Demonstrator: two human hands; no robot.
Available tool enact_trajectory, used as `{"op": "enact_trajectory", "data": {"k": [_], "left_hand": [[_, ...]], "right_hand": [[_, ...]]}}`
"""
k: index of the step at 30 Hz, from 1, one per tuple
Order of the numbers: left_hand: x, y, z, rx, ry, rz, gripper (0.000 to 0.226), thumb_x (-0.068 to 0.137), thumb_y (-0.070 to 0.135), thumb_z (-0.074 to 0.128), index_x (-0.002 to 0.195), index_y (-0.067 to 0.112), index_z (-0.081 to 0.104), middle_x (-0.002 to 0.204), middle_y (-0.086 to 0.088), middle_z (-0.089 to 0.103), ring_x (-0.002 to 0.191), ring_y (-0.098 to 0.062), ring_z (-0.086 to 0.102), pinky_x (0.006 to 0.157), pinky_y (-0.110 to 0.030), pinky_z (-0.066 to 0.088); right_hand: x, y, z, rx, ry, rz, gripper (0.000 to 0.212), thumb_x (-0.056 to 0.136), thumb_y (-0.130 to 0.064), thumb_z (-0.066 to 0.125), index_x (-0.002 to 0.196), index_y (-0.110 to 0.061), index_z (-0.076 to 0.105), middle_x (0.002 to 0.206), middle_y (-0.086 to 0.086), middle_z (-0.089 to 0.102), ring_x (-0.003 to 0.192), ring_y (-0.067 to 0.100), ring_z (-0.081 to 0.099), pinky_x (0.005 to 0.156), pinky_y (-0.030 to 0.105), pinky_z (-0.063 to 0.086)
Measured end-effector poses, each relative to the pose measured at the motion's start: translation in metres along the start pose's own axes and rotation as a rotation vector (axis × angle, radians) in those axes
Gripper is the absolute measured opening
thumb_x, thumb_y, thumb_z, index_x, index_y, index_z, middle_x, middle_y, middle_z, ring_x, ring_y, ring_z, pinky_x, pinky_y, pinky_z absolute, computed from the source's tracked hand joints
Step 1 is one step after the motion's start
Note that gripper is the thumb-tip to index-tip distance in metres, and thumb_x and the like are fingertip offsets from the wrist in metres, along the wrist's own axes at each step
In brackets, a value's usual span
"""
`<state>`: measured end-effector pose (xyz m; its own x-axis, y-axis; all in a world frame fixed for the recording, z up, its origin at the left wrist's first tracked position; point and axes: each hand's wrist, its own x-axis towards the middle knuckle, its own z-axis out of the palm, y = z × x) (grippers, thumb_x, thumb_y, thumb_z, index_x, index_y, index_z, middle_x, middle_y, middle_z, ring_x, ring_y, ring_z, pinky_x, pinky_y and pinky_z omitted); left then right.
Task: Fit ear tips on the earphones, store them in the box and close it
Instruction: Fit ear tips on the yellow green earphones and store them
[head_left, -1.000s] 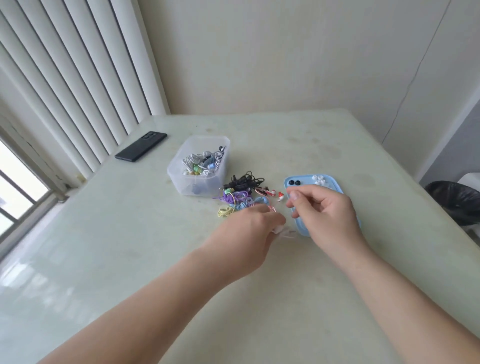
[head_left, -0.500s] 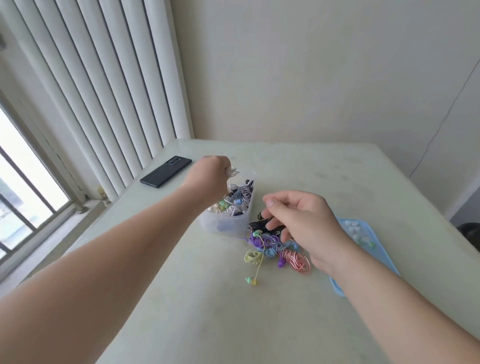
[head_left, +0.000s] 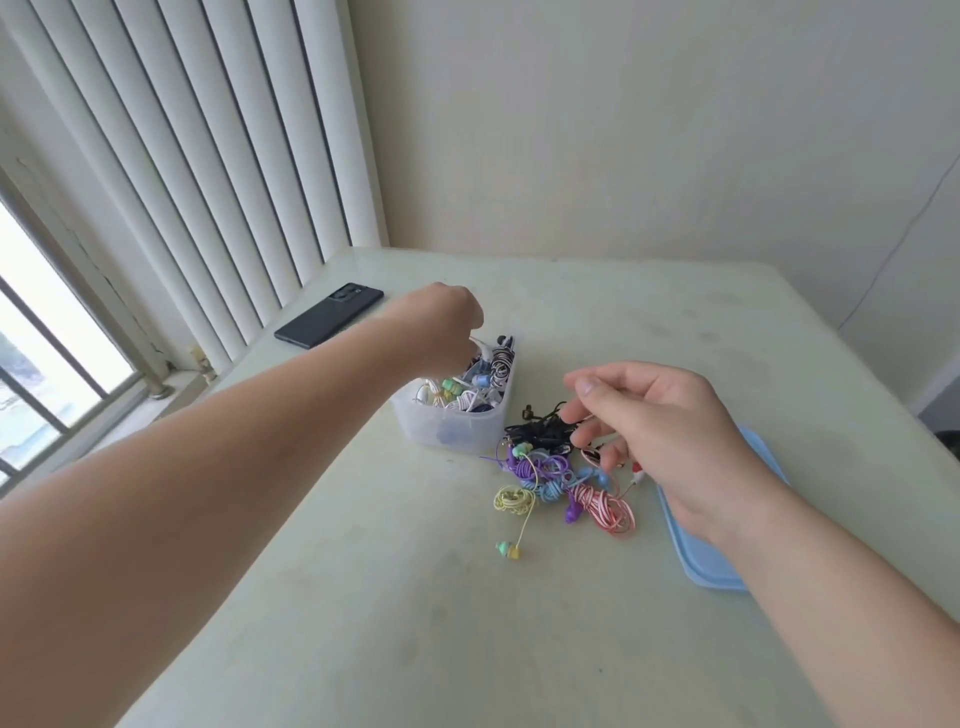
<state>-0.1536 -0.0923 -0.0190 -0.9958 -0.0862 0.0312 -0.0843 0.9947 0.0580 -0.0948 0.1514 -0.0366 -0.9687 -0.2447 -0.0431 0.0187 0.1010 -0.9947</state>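
Observation:
A clear plastic box (head_left: 441, 426) stands mid-table, holding several coiled earphones. My left hand (head_left: 436, 322) hovers over its far side and pinches a white earphone whose cable hangs into the box. To the right of the box lies a loose pile of earphones: a black bundle (head_left: 540, 426), a purple one (head_left: 535, 467), a yellow one (head_left: 514, 499) and a pink striped one (head_left: 608, 506). My right hand (head_left: 660, 431) hangs over the black bundle with its fingers loosely curled and apart, gripping nothing. The blue lid (head_left: 711, 561) lies flat under my right wrist.
A black phone (head_left: 330, 322) lies at the table's far left edge, beside the vertical blinds and window. Walls close off the far side and right of the table. A yellow-green earbud (head_left: 508, 550) trails toward me from the pile.
My left hand carried the white earphone from beside the lid to over the box. My right hand left the lid and came over the black bundle. The view tilted up and left.

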Motion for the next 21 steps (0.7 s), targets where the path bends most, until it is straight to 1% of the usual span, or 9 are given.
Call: {"op": "enact_trajectory", "data": {"k": [4, 5, 7, 9, 12, 14, 17, 19, 21], "left_hand": [[-0.012, 0.007, 0.002, 0.131, -0.057, -0.011, 0.015, 0.091, 0.008, 0.057, 0.09, 0.01, 0.072, 0.089, -0.011, 0.071, 0.068, -0.027, 0.061, 0.054, -0.028, 0.045], [-0.017, 0.009, 0.0, 0.147, -0.07, -0.012, 0.016, 0.089, 0.006, 0.056, 0.091, 0.009, 0.071, 0.09, -0.012, 0.07, 0.069, -0.028, 0.062, 0.056, -0.028, 0.047], [-0.023, 0.015, -0.001, 0.111, -0.07, -0.002, 0.03, 0.086, 0.003, 0.055, 0.111, 0.007, 0.072, 0.107, -0.016, 0.07, 0.092, -0.034, 0.068, 0.073, -0.035, 0.057], [-0.037, 0.025, -0.009, 0.037, 0.051, 0.059, 0.035, 0.091, 0.006, 0.058, 0.125, 0.009, 0.069, 0.122, -0.012, 0.067, 0.112, -0.034, 0.064, 0.086, -0.036, 0.052], [-0.078, 0.047, -0.019, -0.153, 0.18, 0.258, 0.019, 0.096, 0.019, 0.061, 0.108, 0.02, 0.076, 0.104, 0.003, 0.07, 0.1, -0.024, 0.065, 0.078, -0.03, 0.048], [-0.11, 0.055, -0.021, -0.246, 0.017, 0.315, 0.008, 0.092, 0.028, 0.069, 0.089, 0.027, 0.076, 0.083, 0.015, 0.07, 0.087, -0.012, 0.068, 0.071, -0.026, 0.053], [-0.133, 0.052, -0.001, -0.21, -0.235, 0.308, 0.007, 0.089, 0.03, 0.075, 0.095, 0.03, 0.074, 0.088, 0.018, 0.071, 0.088, -0.006, 0.068, 0.075, -0.023, 0.056], [-0.134, 0.05, 0.019, -0.206, -0.165, 0.325, 0.01, 0.087, 0.027, 0.074, 0.096, 0.027, 0.071, 0.091, 0.013, 0.069, 0.089, -0.013, 0.068, 0.079, -0.033, 0.057], [-0.135, 0.049, 0.032, -0.21, -0.097, 0.317, 0.015, 0.084, 0.026, 0.075, 0.097, 0.026, 0.067, 0.094, 0.008, 0.067, 0.091, -0.019, 0.065, 0.08, -0.037, 0.056]], "right_hand": [[0.001, 0.001, -0.002, -0.019, 0.026, 0.014, 0.012, 0.098, -0.016, 0.065, 0.098, -0.01, 0.075, 0.086, 0.011, 0.076, 0.061, 0.013, 0.065, 0.041, 0.019, 0.04], [0.001, 0.003, -0.003, -0.036, 0.027, 0.015, 0.011, 0.098, -0.016, 0.065, 0.098, -0.011, 0.075, 0.085, 0.01, 0.076, 0.063, 0.015, 0.066, 0.044, 0.021, 0.042], [-0.005, 0.012, -0.01, -0.085, 0.013, 0.022, 0.011, 0.098, -0.016, 0.065, 0.096, -0.014, 0.075, 0.082, 0.008, 0.076, 0.065, 0.016, 0.066, 0.048, 0.026, 0.044], [-0.009, 0.019, -0.016, -0.154, -0.011, 0.017, 0.011, 0.098, -0.016, 0.065, 0.093, -0.017, 0.075, 0.081, 0.006, 0.076, 0.064, 0.016, 0.066, 0.048, 0.025, 0.044], [-0.018, 0.024, -0.019, -0.257, -0.012, 0.001, 0.01, 0.096, -0.018, 0.068, 0.089, -0.019, 0.076, 0.082, 0.005, 0.077, 0.064, 0.014, 0.066, 0.048, 0.02, 0.043], [-0.022, 0.027, -0.017, -0.323, -0.006, -0.037, 0.004, 0.092, -0.019, 0.073, 0.09, -0.018, 0.076, 0.084, 0.004, 0.077, 0.064, 0.013, 0.065, 0.05, 0.016, 0.044], [-0.028, 0.037, -0.011, -0.552, -0.017, -0.08, 0.022, 0.08, -0.029, 0.084, 0.098, -0.026, 0.074, 0.093, -0.008, 0.071, 0.075, 0.009, 0.065, 0.069, 0.022, 0.052], [-0.029, 0.045, -0.01, -0.77, -0.038, -0.132, 0.03, 0.072, -0.036, 0.086, 0.099, -0.033, 0.073, 0.1, -0.011, 0.066, 0.09, 0.011, 0.064, 0.084, 0.032, 0.054], [-0.033, 0.048, -0.005, -0.875, -0.072, -0.155, 0.032, 0.072, -0.036, 0.084, 0.102, -0.033, 0.072, 0.103, -0.009, 0.064, 0.097, 0.016, 0.063, 0.087, 0.039, 0.054]]}}
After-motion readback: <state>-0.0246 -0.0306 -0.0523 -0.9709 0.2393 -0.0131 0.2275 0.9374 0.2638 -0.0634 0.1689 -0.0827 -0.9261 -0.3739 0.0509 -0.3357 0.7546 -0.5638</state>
